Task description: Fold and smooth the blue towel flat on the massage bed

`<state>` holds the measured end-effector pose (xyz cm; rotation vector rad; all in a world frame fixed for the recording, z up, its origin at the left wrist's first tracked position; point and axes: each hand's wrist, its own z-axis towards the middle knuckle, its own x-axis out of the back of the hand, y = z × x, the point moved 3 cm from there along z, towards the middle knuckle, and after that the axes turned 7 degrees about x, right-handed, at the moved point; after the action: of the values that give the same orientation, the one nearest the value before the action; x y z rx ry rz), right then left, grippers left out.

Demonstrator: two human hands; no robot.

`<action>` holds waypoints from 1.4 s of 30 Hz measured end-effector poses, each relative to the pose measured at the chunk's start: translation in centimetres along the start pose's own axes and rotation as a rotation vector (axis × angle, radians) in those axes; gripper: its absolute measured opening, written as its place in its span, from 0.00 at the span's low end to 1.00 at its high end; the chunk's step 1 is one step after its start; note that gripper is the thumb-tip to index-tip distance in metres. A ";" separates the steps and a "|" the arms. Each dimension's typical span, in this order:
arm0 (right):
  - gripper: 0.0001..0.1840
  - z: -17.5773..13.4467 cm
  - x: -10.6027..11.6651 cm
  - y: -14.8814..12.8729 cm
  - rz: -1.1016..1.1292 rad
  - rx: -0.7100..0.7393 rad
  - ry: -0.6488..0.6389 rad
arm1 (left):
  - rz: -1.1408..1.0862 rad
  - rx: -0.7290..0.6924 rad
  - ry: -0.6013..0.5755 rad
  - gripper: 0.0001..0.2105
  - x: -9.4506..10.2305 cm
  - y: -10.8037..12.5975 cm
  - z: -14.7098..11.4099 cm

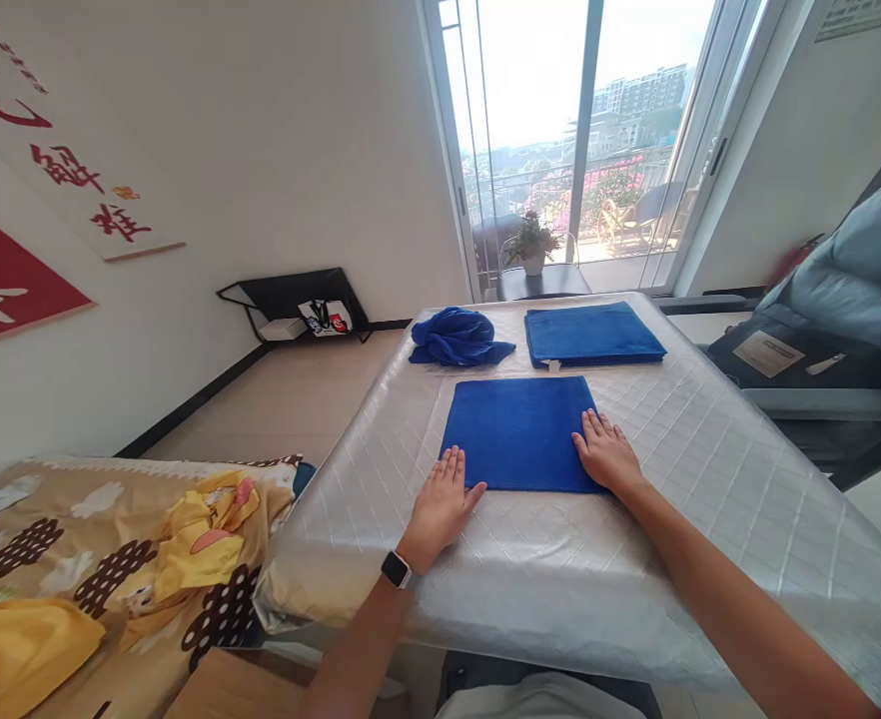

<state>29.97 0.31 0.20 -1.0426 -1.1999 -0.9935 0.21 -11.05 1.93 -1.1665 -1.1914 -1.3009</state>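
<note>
A blue cloth, perhaps a towel [519,434], lies flat as a smooth rectangle in front of me. My left hand [442,504] rests at its near left corner, fingers stretched out and thumb apart. On its right edge lies my right hand [606,449], palm down with the fingers extended. Behind it to the right is a stack of folded blue cloths [594,333] with a small white tag at its front edge. A crumpled blue cloth [459,337] sits in a heap behind it to the left.
Everything blue lies on a table with a shiny quilted silver cover [710,479]. Left of it is a bed with a patterned sheet [96,489] and yellow clothes [201,539]. A cardboard box [235,687] stands low at the near left. An armchair [837,399] adjoins the right side.
</note>
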 end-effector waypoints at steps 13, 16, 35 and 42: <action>0.34 -0.3 -0.4 0.5 -0.023 0.086 0.022 | -0.170 -0.425 0.017 0.34 -1.4 18.3 12.5; 0.35 0.0 -0.6 0.5 -0.022 0.082 0.021 | -0.180 -0.334 -0.021 0.37 -2.4 16.2 13.0; 0.37 0.2 -0.6 0.3 -0.044 0.036 -0.035 | -0.118 0.108 -0.007 0.44 -2.5 -1.2 11.3; 0.35 3.9 1.1 0.9 -0.035 0.088 0.013 | -0.108 0.100 0.003 0.43 -2.5 -1.2 11.5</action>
<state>30.11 4.27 1.48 -0.9472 -1.2436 -0.9643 -0.50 0.57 0.05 -1.0402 -1.3174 -1.3073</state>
